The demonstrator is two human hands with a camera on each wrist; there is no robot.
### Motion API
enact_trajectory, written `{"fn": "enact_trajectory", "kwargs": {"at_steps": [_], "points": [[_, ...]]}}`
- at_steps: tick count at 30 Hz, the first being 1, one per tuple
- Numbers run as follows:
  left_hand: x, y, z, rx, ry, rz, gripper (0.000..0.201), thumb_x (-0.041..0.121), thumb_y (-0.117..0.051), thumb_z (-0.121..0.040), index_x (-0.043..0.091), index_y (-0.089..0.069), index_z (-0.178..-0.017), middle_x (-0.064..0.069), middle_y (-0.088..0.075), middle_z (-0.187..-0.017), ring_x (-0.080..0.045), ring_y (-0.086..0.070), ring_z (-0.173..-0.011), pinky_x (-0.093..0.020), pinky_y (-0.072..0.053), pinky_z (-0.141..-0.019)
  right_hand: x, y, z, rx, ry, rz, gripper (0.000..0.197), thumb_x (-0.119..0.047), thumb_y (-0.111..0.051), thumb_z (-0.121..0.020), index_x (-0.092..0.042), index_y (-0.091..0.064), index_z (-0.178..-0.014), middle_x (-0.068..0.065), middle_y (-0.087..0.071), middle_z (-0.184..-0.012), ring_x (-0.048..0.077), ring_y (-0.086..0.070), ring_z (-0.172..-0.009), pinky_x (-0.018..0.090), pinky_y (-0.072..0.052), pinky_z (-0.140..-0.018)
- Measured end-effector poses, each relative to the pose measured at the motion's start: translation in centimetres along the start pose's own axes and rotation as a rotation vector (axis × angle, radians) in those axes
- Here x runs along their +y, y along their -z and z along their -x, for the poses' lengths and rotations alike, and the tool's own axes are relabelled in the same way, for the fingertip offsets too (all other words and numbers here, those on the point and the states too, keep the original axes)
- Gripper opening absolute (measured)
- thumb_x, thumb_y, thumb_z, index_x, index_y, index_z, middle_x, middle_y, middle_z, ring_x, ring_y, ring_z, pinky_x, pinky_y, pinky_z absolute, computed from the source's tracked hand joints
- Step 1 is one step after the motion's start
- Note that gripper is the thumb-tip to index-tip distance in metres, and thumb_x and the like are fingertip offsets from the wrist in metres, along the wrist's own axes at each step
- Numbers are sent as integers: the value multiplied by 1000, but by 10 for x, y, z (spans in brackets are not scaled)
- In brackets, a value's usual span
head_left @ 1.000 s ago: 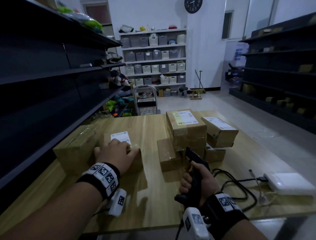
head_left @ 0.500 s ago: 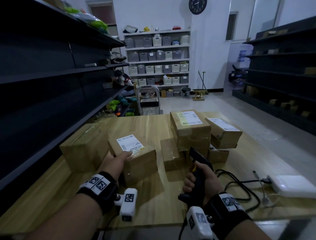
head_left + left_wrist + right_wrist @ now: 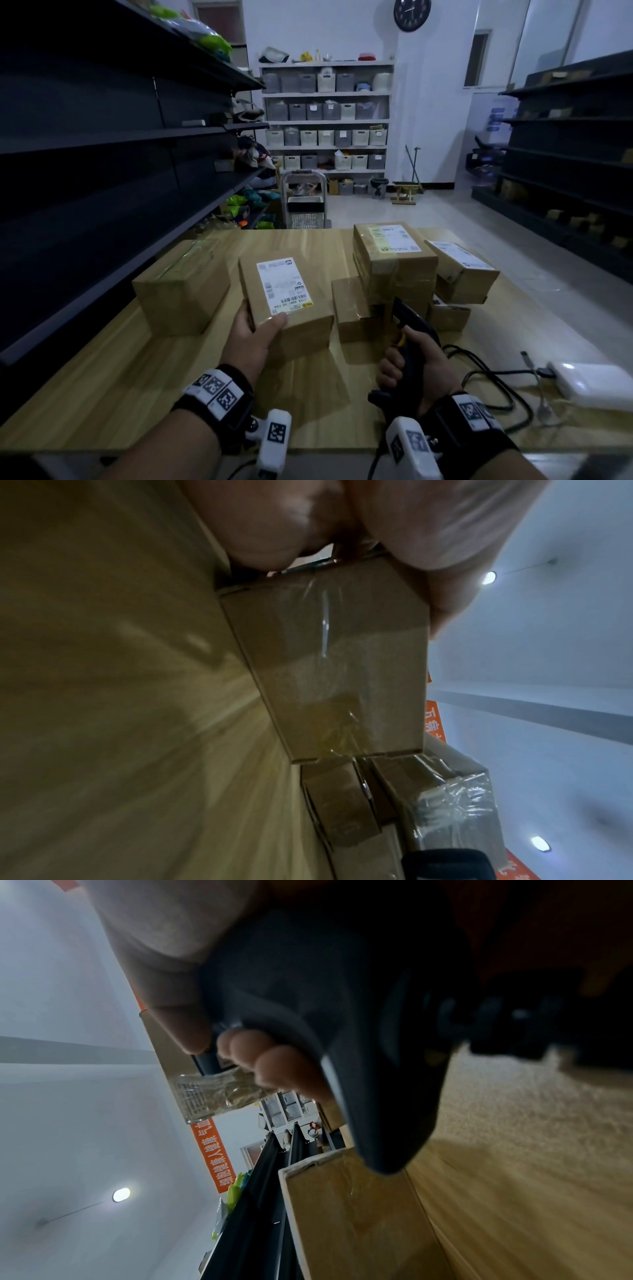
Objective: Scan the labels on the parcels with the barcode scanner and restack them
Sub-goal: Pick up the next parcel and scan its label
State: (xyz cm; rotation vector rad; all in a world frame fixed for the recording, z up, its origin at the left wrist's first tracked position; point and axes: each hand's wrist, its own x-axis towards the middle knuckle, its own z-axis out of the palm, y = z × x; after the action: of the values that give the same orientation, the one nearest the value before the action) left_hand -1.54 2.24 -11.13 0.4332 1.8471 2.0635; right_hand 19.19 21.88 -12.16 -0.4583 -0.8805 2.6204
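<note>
My left hand (image 3: 255,330) grips the near corner of a brown parcel (image 3: 291,308), thumb on top beside its white label (image 3: 284,286), and holds it tilted up above the wooden table (image 3: 144,394). In the left wrist view the same parcel (image 3: 335,664) fills the middle under my fingers (image 3: 428,528). My right hand (image 3: 407,366) holds the black barcode scanner (image 3: 412,320) by its handle, nose pointing up toward the parcels. The scanner (image 3: 359,1031) shows close in the right wrist view, fingers (image 3: 274,1064) curled round its grip.
A large plain box (image 3: 181,287) stands at the left. A pile of several labelled parcels (image 3: 394,263) rises at centre right. A black cable (image 3: 486,380) runs to a white device (image 3: 596,380) at the right. Dark shelving (image 3: 102,137) lines the left side.
My left hand shifted from the parcel's top to its near corner, then lifted and tilted it, so the label now faces me. The scanner hand stayed put.
</note>
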Motion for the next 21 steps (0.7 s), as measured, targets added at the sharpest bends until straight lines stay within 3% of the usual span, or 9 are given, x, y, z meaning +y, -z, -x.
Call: {"fn": "enact_trajectory", "kwargs": {"at_steps": [2,4,6,8,15,19,21], "points": [[0,3,4,-40,-6,25,80,27,-91,-89,37,-48,-157,5,-79,-129,-22,-78,-114,-49,-62,-101,1,0,-1,-18,27,-6,52,-39,-97,-56,-10,-59,-74,4,-35,-61,20,-39,-47,33,-37,-47],[-4,8,3,-80,19,41,113,31,-96,-81,45,-25,-169,3,-75,-133,-25,-75,-117,-51,-61,-101,2,0,0,-26,34,3,53,-39,-99,-53,-9,-58,-71,4,-34,-60,20,-38,-47,33,-35,-47],[-8,14,0,-117,83,62,147,47,-107,-61,51,-9,-171,-5,-70,-141,-31,-74,-121,-58,-60,-105,2,-1,0,-24,36,9,55,-39,-99,-52,-10,-56,-68,4,-34,-59,21,-38,-47,32,-35,-47],[-11,19,-3,-157,128,66,167,56,-110,-43,56,-2,-170,-10,-64,-150,-36,-71,-126,-63,-58,-108,1,-2,1,-17,34,20,58,-39,-100,-50,-10,-52,-66,4,-34,-58,21,-38,-46,32,-36,-47],[-22,24,2,-157,39,127,172,51,-113,-36,60,-3,-167,-6,-58,-156,-30,-66,-133,-63,-56,-110,2,0,1,47,-2,102,64,-46,-98,-49,-11,-45,-59,7,-35,-53,24,-39,-49,33,-36,-51],[-24,24,3,-132,-16,138,167,45,-113,-39,59,-7,-168,-4,-54,-160,-28,-63,-138,-65,-52,-114,5,-1,3,77,33,108,56,-45,-97,-52,-10,-55,-60,5,-37,-55,23,-38,-50,33,-34,-53],[-25,24,3,-117,-19,161,163,40,-111,-41,58,-10,-168,-5,-58,-154,-28,-65,-135,-65,-52,-113,7,-7,6,118,59,93,44,-42,-91,-62,-11,-60,-65,4,-38,-56,22,-40,-48,32,-36,-50]]}}
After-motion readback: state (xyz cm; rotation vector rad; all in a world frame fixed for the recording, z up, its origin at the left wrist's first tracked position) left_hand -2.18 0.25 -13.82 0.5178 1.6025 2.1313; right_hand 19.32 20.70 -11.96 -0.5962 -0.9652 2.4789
